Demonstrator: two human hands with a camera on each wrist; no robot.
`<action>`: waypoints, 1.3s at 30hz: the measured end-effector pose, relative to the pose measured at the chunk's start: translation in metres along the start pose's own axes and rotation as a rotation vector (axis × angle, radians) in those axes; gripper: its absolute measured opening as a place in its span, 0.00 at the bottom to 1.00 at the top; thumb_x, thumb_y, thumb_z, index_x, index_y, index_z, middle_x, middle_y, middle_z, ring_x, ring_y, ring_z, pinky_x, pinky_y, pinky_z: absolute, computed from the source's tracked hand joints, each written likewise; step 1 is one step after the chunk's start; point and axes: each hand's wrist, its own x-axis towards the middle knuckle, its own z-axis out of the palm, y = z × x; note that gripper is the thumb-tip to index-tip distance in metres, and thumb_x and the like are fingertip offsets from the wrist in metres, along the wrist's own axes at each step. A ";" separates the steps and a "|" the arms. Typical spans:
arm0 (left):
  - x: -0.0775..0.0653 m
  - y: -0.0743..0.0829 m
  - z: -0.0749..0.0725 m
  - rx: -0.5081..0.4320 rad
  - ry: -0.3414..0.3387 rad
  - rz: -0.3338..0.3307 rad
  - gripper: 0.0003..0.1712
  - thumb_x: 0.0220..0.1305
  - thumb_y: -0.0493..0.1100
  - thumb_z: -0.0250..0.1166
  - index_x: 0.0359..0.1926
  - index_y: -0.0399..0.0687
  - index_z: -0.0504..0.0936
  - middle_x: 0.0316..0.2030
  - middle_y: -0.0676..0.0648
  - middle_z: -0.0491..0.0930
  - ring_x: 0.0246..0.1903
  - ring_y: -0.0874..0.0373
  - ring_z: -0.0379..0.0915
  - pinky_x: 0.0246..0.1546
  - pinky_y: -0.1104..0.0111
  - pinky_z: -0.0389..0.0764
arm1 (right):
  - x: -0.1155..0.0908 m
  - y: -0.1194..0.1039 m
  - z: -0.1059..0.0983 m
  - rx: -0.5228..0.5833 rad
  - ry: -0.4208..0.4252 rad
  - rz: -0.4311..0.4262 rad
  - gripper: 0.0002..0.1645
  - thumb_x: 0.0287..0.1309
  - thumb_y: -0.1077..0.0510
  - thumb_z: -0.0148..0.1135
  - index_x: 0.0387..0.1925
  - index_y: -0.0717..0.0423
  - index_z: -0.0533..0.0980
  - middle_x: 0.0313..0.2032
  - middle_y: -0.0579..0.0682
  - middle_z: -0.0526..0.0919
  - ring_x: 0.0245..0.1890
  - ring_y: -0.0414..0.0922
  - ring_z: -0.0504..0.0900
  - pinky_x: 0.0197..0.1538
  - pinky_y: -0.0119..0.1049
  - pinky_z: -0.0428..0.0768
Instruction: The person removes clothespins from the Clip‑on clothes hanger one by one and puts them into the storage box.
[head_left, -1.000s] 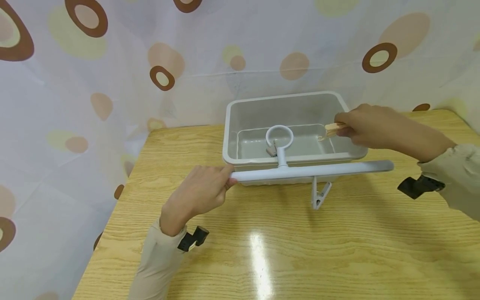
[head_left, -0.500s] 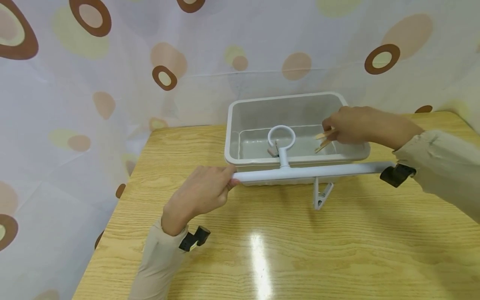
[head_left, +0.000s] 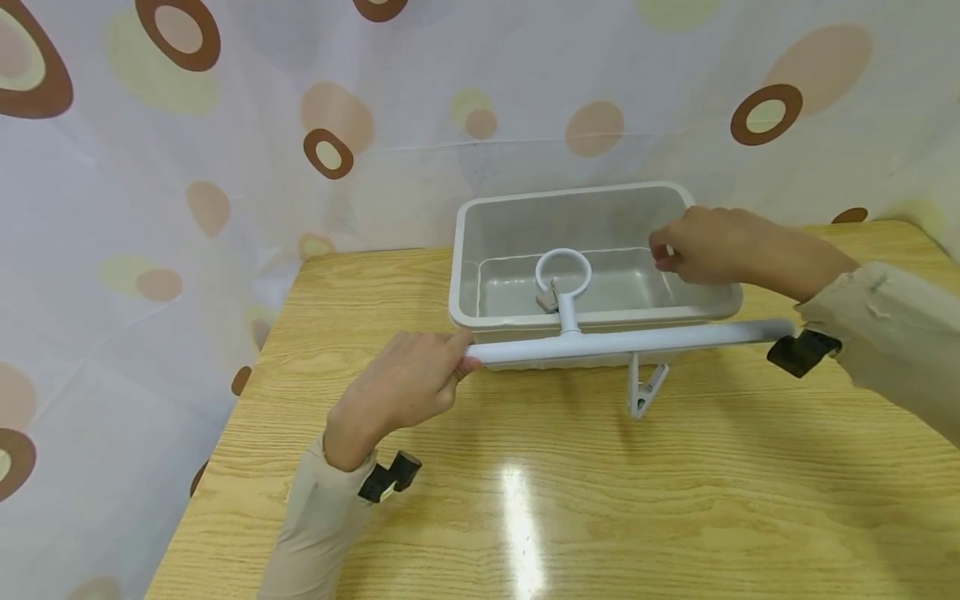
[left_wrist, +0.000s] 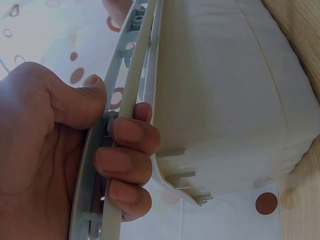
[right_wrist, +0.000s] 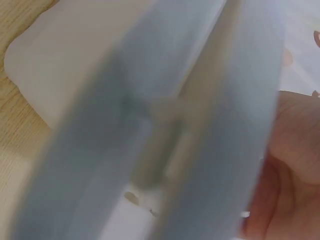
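My left hand [head_left: 401,379] grips the left end of a white plastic clip hanger [head_left: 517,348], with the fingers curled round its bar in the left wrist view. The hanger lies level before the front of the basket, its round hook [head_left: 563,252] tipped back over the opening. A white clip [head_left: 640,390] hangs beneath the bar. My right hand [head_left: 708,246] is over the basket's right side, its fingers loosely bent and no wooden peg showing at the fingertips. Part of the basket floor is hidden behind this hand. In the right wrist view the blurred hanger covers much of that hand.
A pale grey rectangular plastic basket [head_left: 555,321] stands at the back of the wooden table [head_left: 420,517], close to a patterned cloth [head_left: 420,192]. A small brownish-grey clip [head_left: 547,298] shows by the hook's base.
My right hand has moved leftward and a little down into the basket. The wooden pegs seen in its fingers earlier no longer show. The left hand and hanger have stayed nearly still.
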 end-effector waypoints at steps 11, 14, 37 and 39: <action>-0.002 0.000 -0.001 0.003 0.006 0.003 0.13 0.72 0.44 0.55 0.29 0.46 0.68 0.16 0.56 0.57 0.15 0.64 0.52 0.15 0.72 0.57 | -0.018 -0.007 -0.008 0.018 0.256 -0.064 0.07 0.63 0.63 0.58 0.29 0.51 0.76 0.20 0.44 0.74 0.20 0.43 0.68 0.24 0.39 0.68; -0.002 0.000 -0.001 0.000 0.006 0.004 0.14 0.72 0.44 0.55 0.28 0.46 0.68 0.16 0.56 0.57 0.15 0.64 0.52 0.15 0.72 0.57 | -0.025 -0.010 -0.006 0.014 0.276 -0.066 0.06 0.63 0.62 0.59 0.29 0.52 0.76 0.19 0.44 0.73 0.18 0.42 0.67 0.23 0.39 0.67; -0.001 0.000 0.000 0.013 0.017 0.020 0.15 0.72 0.44 0.55 0.26 0.46 0.66 0.16 0.57 0.54 0.15 0.64 0.51 0.14 0.72 0.57 | -0.085 -0.006 0.013 0.020 0.499 -0.040 0.04 0.59 0.66 0.64 0.31 0.57 0.76 0.16 0.40 0.66 0.14 0.35 0.60 0.22 0.32 0.62; -0.001 0.000 -0.001 0.010 0.014 0.021 0.16 0.72 0.44 0.55 0.26 0.47 0.66 0.16 0.57 0.54 0.15 0.65 0.50 0.14 0.72 0.56 | -0.092 -0.006 0.014 0.035 0.515 -0.022 0.03 0.58 0.67 0.64 0.32 0.59 0.76 0.17 0.40 0.66 0.14 0.34 0.59 0.22 0.32 0.61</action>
